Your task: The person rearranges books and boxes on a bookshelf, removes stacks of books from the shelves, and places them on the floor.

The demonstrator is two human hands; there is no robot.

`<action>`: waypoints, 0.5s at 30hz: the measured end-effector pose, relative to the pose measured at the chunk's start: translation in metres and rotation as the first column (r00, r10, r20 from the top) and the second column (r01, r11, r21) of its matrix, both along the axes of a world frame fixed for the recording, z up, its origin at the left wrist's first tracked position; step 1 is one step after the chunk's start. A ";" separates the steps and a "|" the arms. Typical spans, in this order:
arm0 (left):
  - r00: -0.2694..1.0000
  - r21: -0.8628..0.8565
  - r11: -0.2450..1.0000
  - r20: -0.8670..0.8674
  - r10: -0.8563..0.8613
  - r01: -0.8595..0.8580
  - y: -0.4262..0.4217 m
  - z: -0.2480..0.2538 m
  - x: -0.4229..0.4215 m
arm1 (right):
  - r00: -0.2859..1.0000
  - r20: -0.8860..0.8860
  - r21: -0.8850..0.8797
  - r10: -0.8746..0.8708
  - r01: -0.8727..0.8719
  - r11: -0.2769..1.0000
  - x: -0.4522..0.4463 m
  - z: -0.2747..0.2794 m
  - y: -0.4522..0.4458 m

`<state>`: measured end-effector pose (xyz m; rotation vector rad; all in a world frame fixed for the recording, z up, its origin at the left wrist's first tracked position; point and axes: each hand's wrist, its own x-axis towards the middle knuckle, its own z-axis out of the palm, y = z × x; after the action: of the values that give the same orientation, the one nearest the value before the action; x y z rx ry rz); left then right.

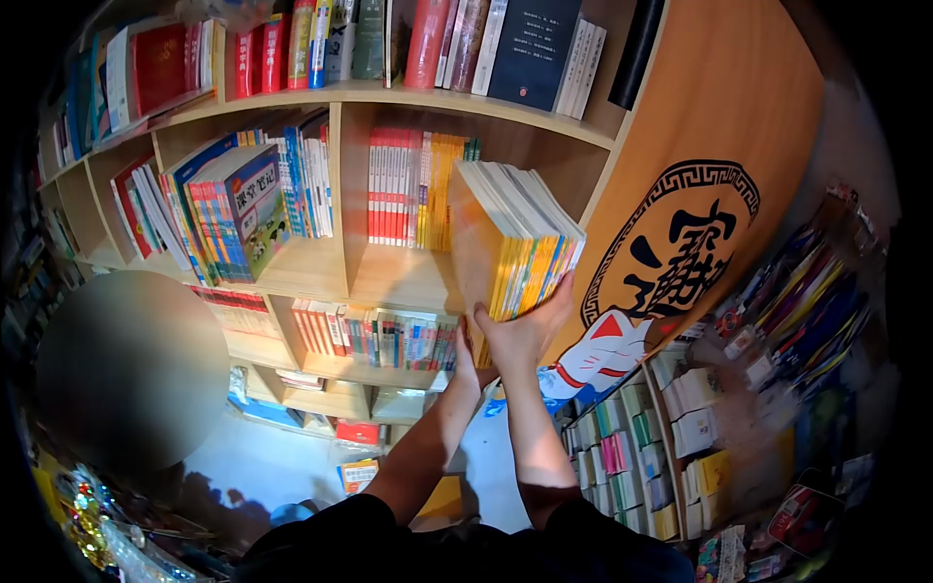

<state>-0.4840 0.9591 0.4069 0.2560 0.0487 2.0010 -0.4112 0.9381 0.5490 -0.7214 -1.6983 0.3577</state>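
Note:
A thick stack of books (510, 248) with mostly yellow spines is held upright between my two hands, in front of the right end of the middle shelf. My right hand (527, 328) grips its lower part, thumb on the near left cover and fingers round the right side. My left hand (468, 352) presses against the lower left of the stack, its fingers partly hidden. Just behind, red-spined books (394, 189) and yellow-spined books (439, 189) stand in the same compartment.
The wooden bookcase (345, 209) holds rows of books on several levels. Its orange end panel (719, 107) carries a round black emblem and a white cat figure (603, 350). At the lower right stands another book rack (666, 447). A blurred round patch covers the left.

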 end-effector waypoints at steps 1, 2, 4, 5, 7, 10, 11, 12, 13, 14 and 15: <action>1.000 0.010 1.000 0.013 -0.002 0.002 0.004 0.000 0.004 | 0.999 0.011 -0.004 0.034 -0.034 0.999 0.007 -0.001 -0.003; 0.996 0.032 0.996 -0.026 0.083 -0.082 0.005 -0.001 0.009 | 0.998 0.022 -0.037 0.060 -0.059 0.998 0.013 0.001 -0.005; 0.969 0.027 0.969 -0.004 0.245 -0.245 0.006 -0.003 0.023 | 0.996 0.040 -0.005 0.075 -0.075 0.997 0.022 -0.003 -0.008; 0.964 0.016 0.965 0.034 0.262 -0.263 0.006 -0.009 0.030 | 0.996 0.033 0.020 0.086 -0.086 0.996 0.028 -0.005 -0.011; 0.975 0.076 0.972 0.051 0.217 -0.220 0.009 -0.021 0.035 | 0.990 0.054 0.014 0.129 -0.130 0.991 0.038 -0.007 -0.015; 0.989 0.170 0.974 0.035 0.147 -0.151 0.009 -0.035 0.033 | 0.979 0.013 -0.019 0.202 -0.202 0.979 0.050 -0.009 -0.024; 0.993 0.198 0.973 0.024 0.114 -0.117 0.007 -0.041 0.036 | 0.977 0.029 -0.028 0.211 -0.210 0.977 0.053 -0.010 -0.029; 0.996 0.225 0.974 0.083 0.018 -0.036 0.002 -0.039 0.036 | 0.977 0.041 -0.024 0.209 -0.208 0.978 0.055 -0.010 -0.032; 0.996 0.228 0.973 0.088 0.021 -0.040 -0.004 -0.037 0.040 | 0.978 0.046 -0.015 0.205 -0.204 0.979 0.056 -0.010 -0.034; 0.996 0.177 0.980 0.053 0.077 -0.086 -0.011 -0.033 0.044 | 0.977 0.045 -0.007 0.206 -0.206 0.978 0.057 -0.009 -0.035; 0.990 0.111 0.984 0.045 0.137 -0.141 -0.016 -0.031 0.047 | 0.967 0.015 -0.026 0.255 -0.255 0.967 0.059 -0.009 -0.037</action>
<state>-0.4372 0.9428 0.3763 0.2955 -0.0730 2.1501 -0.3527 0.9014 0.5403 -0.5240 -1.8117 0.5527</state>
